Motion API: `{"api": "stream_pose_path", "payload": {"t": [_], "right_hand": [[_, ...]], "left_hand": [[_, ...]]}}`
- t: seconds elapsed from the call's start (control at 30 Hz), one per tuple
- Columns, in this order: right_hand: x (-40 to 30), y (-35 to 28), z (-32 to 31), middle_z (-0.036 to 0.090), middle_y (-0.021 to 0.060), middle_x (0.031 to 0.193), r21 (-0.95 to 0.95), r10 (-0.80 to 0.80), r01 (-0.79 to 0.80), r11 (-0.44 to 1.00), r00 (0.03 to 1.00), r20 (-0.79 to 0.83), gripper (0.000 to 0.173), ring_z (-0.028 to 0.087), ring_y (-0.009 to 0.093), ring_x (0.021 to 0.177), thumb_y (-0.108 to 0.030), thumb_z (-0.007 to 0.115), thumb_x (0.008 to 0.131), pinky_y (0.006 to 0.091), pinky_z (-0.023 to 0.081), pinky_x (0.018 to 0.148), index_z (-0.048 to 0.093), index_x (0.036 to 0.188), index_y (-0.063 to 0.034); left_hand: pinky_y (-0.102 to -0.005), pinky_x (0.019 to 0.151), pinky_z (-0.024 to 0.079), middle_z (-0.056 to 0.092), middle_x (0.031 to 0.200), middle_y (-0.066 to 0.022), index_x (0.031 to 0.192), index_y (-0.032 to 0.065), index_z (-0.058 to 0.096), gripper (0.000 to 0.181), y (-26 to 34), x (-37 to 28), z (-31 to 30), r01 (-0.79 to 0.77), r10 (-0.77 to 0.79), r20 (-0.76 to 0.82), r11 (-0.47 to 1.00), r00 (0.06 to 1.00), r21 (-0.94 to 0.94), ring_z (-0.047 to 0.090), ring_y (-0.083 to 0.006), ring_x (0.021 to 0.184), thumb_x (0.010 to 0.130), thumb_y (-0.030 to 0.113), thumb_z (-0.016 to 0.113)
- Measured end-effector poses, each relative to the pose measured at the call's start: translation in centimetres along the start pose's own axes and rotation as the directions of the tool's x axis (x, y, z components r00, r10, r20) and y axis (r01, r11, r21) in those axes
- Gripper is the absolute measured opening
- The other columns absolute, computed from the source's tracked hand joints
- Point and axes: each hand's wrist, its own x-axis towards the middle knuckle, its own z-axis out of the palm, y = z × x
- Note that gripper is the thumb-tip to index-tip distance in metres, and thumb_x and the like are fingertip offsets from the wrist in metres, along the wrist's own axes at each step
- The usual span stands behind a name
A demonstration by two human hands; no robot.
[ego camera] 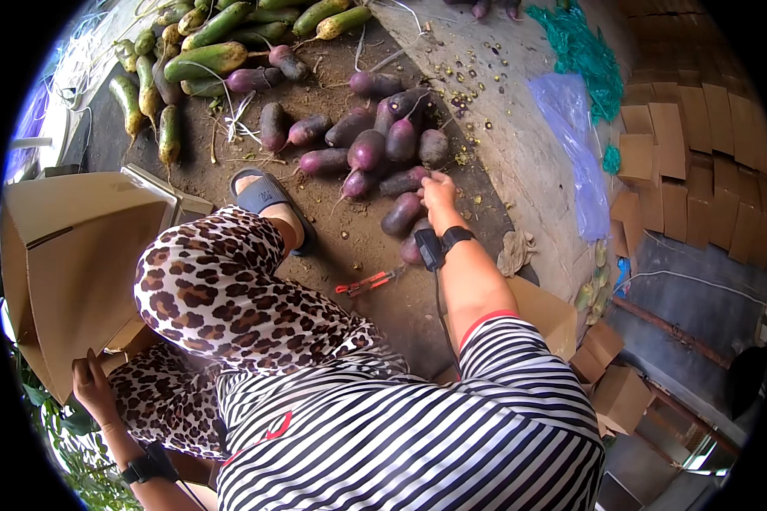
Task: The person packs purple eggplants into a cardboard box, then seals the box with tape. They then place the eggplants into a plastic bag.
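A heap of purple radishes (367,151) lies on the soil-covered floor in front of me. At its near right side, the fingers of my right hand (438,193) close around the end of one dark purple radish (404,181). Two more radishes lie just below that hand, the lower one partly hidden by my wrist. My left hand (93,387) is at the far left, against the lower edge of an open cardboard box (96,255). Its fingers are partly bent, and whether they grip the cardboard cannot be made out.
Long green radishes (208,61) are piled at the upper left. Red-handled pruning shears (369,282) lie on the dirt near my sandalled foot (265,195). White string (236,121) trails between the piles. Purple plastic sheeting (572,153), green netting (578,54) and stacked cardboard (703,153) line the right.
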Motion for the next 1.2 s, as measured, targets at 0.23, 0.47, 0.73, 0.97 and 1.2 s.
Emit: {"api": "stream_pose_path", "payload": {"t": [0.23, 0.47, 0.73, 0.97, 1.2], "right_hand": [[5.8, -5.3, 1.7, 0.043, 0.0242, 0.145, -0.416, -0.089, -0.027, 0.909, 0.962, -0.257, 0.078, 0.042, 0.037, 0.134, -0.024, 0.075, 0.077, 0.0419, 0.034, 0.113, 0.039, 0.142, 0.0006], [8.8, -4.8, 3.3, 0.039, 0.0245, 0.147, -0.349, 0.007, -0.062, 0.935, 0.987, -0.158, 0.103, 0.042, 0.035, 0.135, -0.022, 0.085, 0.068, 0.0393, 0.035, 0.111, 0.026, 0.148, 0.0035], [6.6, -6.3, -1.0, 0.066, 0.0093, 0.105, 0.16, 0.353, -0.415, 0.895, 0.882, 0.312, 0.054, 0.063, 0.029, 0.082, -0.057, 0.057, 0.082, 0.0384, 0.052, 0.064, 0.06, 0.115, -0.0142], [3.0, -6.4, -2.2, 0.063, 0.0107, 0.116, 0.35, 0.231, -0.329, 0.877, 0.927, 0.294, 0.052, 0.063, 0.03, 0.092, -0.049, 0.058, 0.087, 0.0439, 0.053, 0.074, 0.056, 0.123, -0.0126], [5.1, -5.6, -1.3, 0.058, 0.013, 0.121, -0.051, 0.213, -0.209, 0.977, 0.971, 0.106, 0.074, 0.061, 0.026, 0.092, -0.007, 0.059, 0.09, 0.0435, 0.051, 0.081, 0.02, 0.153, -0.0148]], "left_hand": [[-0.0347, 0.069, 0.048, 0.059, 0.082, -0.0167, 0.095, -0.0032, 0.061, 0.011, 0.7, -0.2, 0.2, -0.009, 0.008, 0.024, 0.999, 1.0, 0.047, 0.056, -0.0292, 0.071, 0.095, 0.008, 0.06], [-0.0369, 0.063, 0.046, 0.055, 0.077, -0.0167, 0.087, -0.0029, 0.057, 0.014, 2.3, 0.2, 0.3, 0.087, -0.095, 0.1, 0.993, 0.99, 0.082, 0.052, -0.0302, 0.064, 0.096, 0.009, 0.058], [-0.0361, 0.065, 0.044, 0.049, 0.075, -0.0156, 0.085, -0.0042, 0.053, 0.017, 1.4, 1.1, 0.3, 0.042, -0.06, 0.188, 0.994, 0.98, 0.101, 0.05, -0.0282, 0.067, 0.097, 0.008, 0.055], [-0.0343, 0.063, 0.042, 0.045, 0.073, -0.0142, 0.08, -0.0051, 0.05, 0.02, 2.9, 2.6, 1.4, -0.001, -0.001, 0.091, 1.0, 0.996, 0.024, 0.044, -0.0259, 0.064, 0.096, 0.006, 0.055], [-0.0329, 0.062, 0.041, 0.044, 0.072, -0.0121, 0.078, -0.0053, 0.05, 0.021, 1.9, 2.7, 1.4, 0.021, -0.024, 0.119, 0.999, 0.993, 0.024, 0.043, -0.0235, 0.064, 0.095, 0.004, 0.057]]}}
